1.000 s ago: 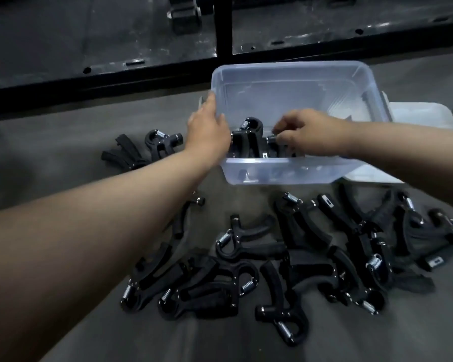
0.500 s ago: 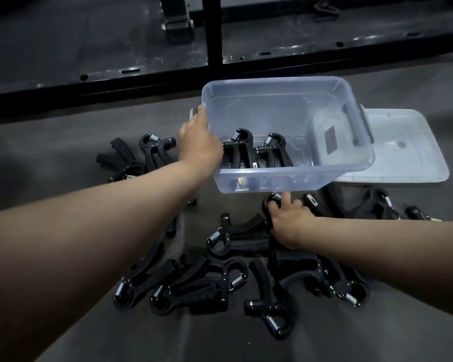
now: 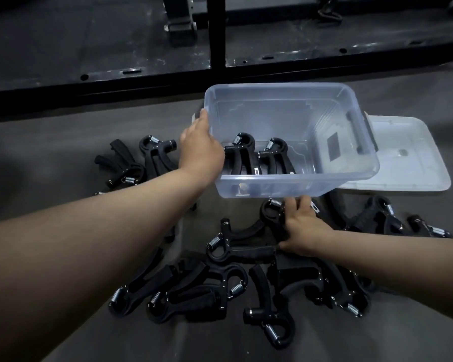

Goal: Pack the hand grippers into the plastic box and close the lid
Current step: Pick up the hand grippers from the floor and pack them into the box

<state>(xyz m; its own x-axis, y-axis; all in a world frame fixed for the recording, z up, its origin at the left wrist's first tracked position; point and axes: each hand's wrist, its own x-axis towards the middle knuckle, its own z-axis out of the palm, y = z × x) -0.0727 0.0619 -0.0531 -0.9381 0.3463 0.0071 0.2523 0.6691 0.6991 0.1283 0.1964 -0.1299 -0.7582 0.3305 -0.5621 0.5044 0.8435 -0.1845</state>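
A clear plastic box [image 3: 351,176] stands on the grey floor with two black hand grippers [image 3: 256,158] upright inside, against its near left wall. My left hand [image 3: 198,147] holds the box's left rim. My right hand [image 3: 302,226] lies on a black hand gripper [image 3: 271,214] on the floor just in front of the box, fingers curled over it. Several more hand grippers [image 3: 194,291] lie scattered in front of the box and to either side. The translucent lid [image 3: 408,158] lies flat to the right, partly under the box.
A black metal frame [image 3: 217,32] with a vertical post runs across the floor behind the box. More hand grippers [image 3: 134,163] lie left of my left hand, others at far right [image 3: 385,218].
My right hand left the box, where it set down the second gripper, and dropped to a gripper on the floor in front. My left hand stayed on the box rim.
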